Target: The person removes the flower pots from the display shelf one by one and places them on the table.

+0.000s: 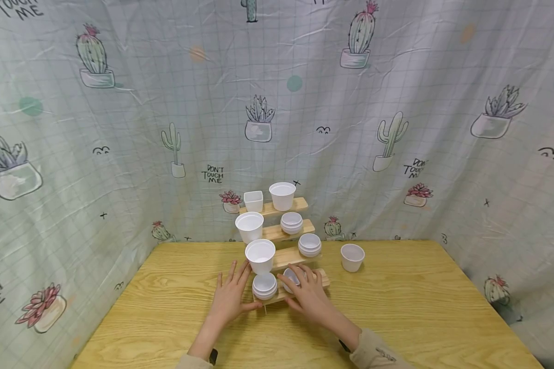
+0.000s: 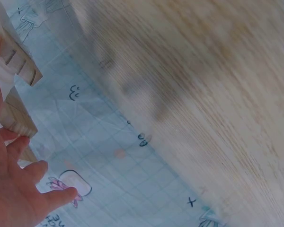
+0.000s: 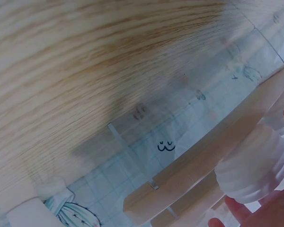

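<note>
A stepped wooden stand [image 1: 286, 257] carries small white plastic pots on its tiers. On the lowest tier, my right hand [image 1: 310, 296] holds a round ribbed white pot [image 3: 253, 165] between thumb and fingers, partly hiding it in the head view. Beside it on that tier is another ribbed pot [image 1: 264, 286]. My left hand [image 1: 230, 297] is at the stand's left side with fingers spread. In the left wrist view, fingertips touch or lie very near the wooden tier end [image 2: 20, 118]. A taller white pot [image 1: 260, 256] stands one tier up, near the left fingertips.
Higher tiers bear a tapered pot [image 1: 249, 226], ribbed pots [image 1: 291, 223], a square pot [image 1: 253, 201] and a large round pot [image 1: 282, 196]. One white pot [image 1: 352, 257] stands on the table [image 1: 397, 297] right of the stand. A cactus-print curtain [image 1: 277, 102] hangs behind.
</note>
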A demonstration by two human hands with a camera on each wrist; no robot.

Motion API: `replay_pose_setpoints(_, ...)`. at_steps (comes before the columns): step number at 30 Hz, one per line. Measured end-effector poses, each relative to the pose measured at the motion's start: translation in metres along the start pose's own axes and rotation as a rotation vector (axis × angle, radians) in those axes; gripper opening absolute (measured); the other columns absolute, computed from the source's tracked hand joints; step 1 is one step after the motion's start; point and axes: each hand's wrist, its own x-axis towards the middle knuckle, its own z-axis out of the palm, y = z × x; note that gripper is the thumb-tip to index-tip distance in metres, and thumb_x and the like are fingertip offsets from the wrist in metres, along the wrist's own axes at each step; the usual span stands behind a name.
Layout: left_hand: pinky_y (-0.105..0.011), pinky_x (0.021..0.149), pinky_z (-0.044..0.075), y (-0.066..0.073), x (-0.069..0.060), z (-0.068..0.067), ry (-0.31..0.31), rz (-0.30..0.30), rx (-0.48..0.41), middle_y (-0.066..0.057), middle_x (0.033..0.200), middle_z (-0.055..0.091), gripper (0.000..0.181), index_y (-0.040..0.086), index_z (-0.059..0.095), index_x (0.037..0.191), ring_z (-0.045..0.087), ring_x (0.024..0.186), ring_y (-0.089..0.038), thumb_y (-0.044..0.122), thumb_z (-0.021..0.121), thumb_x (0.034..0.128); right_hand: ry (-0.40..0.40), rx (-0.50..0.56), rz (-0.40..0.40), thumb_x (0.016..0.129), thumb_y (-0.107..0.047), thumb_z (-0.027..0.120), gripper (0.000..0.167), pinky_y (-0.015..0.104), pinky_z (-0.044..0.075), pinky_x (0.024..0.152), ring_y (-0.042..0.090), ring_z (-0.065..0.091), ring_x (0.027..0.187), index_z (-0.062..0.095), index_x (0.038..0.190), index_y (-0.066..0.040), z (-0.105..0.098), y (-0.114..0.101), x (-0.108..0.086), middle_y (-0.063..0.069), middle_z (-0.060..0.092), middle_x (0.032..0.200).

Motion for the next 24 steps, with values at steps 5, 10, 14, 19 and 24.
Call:
replay_pose_setpoints(5, -0.067, 0.096, 0.026, 0.0001, 0.0004, -0.0012, 0.001, 0.003, 0.004, -0.005, 0.146, 0.029, 0.104, 0.013, 0.028, 0.141, 0.024, 0.134, -0.036, 0.063, 0.067, 0.0592, 0.044, -0.029, -0.015, 0.081, -0.032, 0.062, 0.051, 0.053, 0.035, 0.085, 0.033, 0.040, 0.116, 0.046, 0.129, -0.028, 0.0041, 0.0017, 0.0017, 0.011, 0.043, 0.132)
replay_pose_setpoints(10, -0.068, 0.096, 0.025, 0.0014, -0.0001, -0.0032, 0.005, 0.006, -0.003, -0.006, 0.145, 0.031, 0.103, 0.012, 0.029, 0.140, 0.025, 0.133, -0.037, 0.062, 0.068, 0.0589, 0.063, -0.055, -0.022, 0.081, -0.030, 0.063, 0.050, 0.054, 0.037, 0.082, 0.033, 0.043, 0.113, 0.047, 0.128, -0.028, 0.0060, 0.0031, 0.0019, 0.010, 0.045, 0.130)
replay_pose_setpoints(14, -0.068, 0.096, 0.025, 0.0022, -0.0002, -0.0041, 0.008, 0.004, -0.007, -0.007, 0.145, 0.032, 0.103, 0.011, 0.029, 0.140, 0.025, 0.133, -0.037, 0.061, 0.069, 0.0588, 0.069, -0.077, -0.034, 0.080, -0.030, 0.064, 0.051, 0.052, 0.037, 0.080, 0.031, 0.044, 0.110, 0.048, 0.127, -0.028, 0.0055, 0.0038, 0.0023, 0.010, 0.045, 0.129)
replay_pose_setpoints(19, -0.068, 0.096, 0.025, 0.0025, -0.0001, -0.0046, 0.006, 0.000, -0.014, -0.007, 0.145, 0.032, 0.103, 0.012, 0.030, 0.140, 0.024, 0.134, -0.036, 0.060, 0.070, 0.0587, 0.072, -0.095, -0.044, 0.078, -0.029, 0.065, 0.051, 0.049, 0.036, 0.078, 0.029, 0.045, 0.108, 0.049, 0.126, -0.028, 0.0034, 0.0044, 0.0028, 0.010, 0.045, 0.129)
replay_pose_setpoints(24, -0.068, 0.096, 0.026, 0.0020, -0.0002, -0.0036, 0.009, 0.009, -0.002, -0.008, 0.144, 0.033, 0.103, 0.011, 0.030, 0.140, 0.025, 0.133, -0.037, 0.060, 0.069, 0.0587, 0.066, -0.102, -0.044, 0.079, -0.030, 0.064, 0.050, 0.049, 0.037, 0.078, 0.029, 0.045, 0.108, 0.049, 0.126, -0.029, 0.0021, 0.0048, 0.0026, 0.010, 0.045, 0.129)
